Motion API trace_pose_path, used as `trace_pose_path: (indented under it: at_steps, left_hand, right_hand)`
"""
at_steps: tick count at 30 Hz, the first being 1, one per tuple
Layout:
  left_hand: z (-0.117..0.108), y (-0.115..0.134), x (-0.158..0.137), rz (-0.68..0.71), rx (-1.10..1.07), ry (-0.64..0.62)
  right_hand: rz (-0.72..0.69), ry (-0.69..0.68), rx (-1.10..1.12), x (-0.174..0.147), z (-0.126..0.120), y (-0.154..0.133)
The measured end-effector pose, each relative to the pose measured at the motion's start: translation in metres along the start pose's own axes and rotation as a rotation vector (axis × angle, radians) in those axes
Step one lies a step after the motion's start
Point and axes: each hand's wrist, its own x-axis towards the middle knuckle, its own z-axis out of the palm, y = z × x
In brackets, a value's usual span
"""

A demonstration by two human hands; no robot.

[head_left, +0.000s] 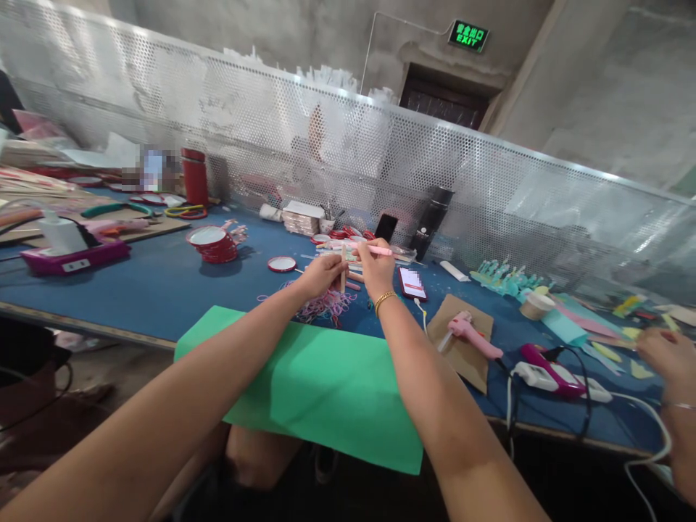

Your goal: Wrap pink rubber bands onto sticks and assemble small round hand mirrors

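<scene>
My left hand (325,275) is closed on a thin, pale upright stick (343,270). Close beside it, my right hand (376,270) grips a pink pen (380,251), whose shaft lies nearly level and points left toward the stick. Whether the pen touches the stick I cannot tell. Below my hands a tangle of pink, purple and blue cords (325,306) lies on the blue table (244,304). A green sheet (326,391) hangs over the table's front edge and my lap, under my forearms.
Left are stacked red-rimmed discs (213,250) and a purple power strip (76,257). A phone (412,283) lies to the right, then a pink glue gun (474,335) on cardboard (473,373). Another person's hand (666,353) is at far right. A perforated metal screen (326,138) stands behind.
</scene>
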Motion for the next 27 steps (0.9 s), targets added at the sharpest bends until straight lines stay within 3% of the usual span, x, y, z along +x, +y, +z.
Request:
trace_pose_path:
  at_steps: [27]
  left_hand:
    - [-0.003,0.006,-0.002,-0.035,-0.009,0.002]
  right_hand:
    - [0.006,-0.03,0.001,0.004,0.002,0.013]
